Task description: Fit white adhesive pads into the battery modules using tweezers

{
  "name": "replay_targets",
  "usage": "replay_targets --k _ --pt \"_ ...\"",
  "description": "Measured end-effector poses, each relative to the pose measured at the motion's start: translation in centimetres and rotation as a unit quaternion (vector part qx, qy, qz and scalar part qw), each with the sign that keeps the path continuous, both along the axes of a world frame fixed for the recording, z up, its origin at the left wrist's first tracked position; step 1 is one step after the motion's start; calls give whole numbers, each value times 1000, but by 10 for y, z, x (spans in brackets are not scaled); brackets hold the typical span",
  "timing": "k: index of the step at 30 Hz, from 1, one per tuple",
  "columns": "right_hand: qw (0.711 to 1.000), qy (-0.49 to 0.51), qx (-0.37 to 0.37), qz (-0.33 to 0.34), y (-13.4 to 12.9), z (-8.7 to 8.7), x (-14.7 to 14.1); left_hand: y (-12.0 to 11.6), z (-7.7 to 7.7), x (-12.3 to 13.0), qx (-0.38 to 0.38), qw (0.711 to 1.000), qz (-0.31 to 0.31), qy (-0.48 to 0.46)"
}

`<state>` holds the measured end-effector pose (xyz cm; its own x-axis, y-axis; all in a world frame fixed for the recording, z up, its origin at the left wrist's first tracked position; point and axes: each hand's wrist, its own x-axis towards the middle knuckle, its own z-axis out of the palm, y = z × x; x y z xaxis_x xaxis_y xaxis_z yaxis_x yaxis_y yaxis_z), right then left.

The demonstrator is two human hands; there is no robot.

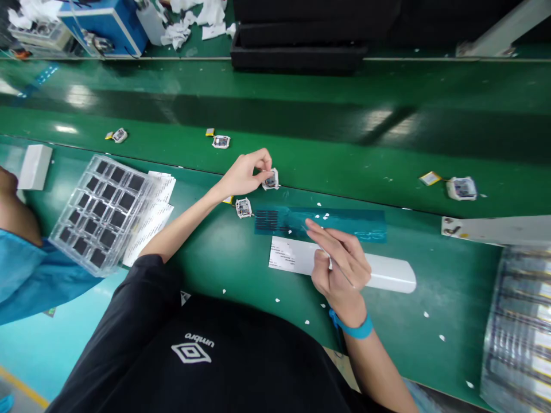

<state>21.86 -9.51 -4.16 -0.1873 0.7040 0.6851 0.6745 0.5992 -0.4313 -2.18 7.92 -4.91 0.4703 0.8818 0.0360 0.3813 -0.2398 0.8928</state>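
Pinching a small square module (271,180) at the bench (224,258) edge w/ fingers pressed on it, left hand (246,173) reaches out; right hand (340,269) fingers pinch thin tweezers (316,241) over white label strip (297,256).

A small square white-framed module (271,180) with a dark centre is held tilted at the far edge of the green worktop (241,269). A thin white tool (326,257) is gripped above a white label strip (297,256) laid flat mid-worktop.
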Motion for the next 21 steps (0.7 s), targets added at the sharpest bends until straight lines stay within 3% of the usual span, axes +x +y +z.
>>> replay_targets --k 3,7,14,21 --pt "999 20 -6 -36 -1 -5 0 -31 18 20 -144 976 -31 -162" --pt "994 23 8 -105 -4 -10 3 -72 29 44 -256 935 -58 -239" --pt "993 -24 24 -110 -5 -11 1 -102 23 54 -310 913 -67 -255" --pt "994 -27 11 -107 -3 -8 -1 -110 33 57 -261 943 -83 -191"
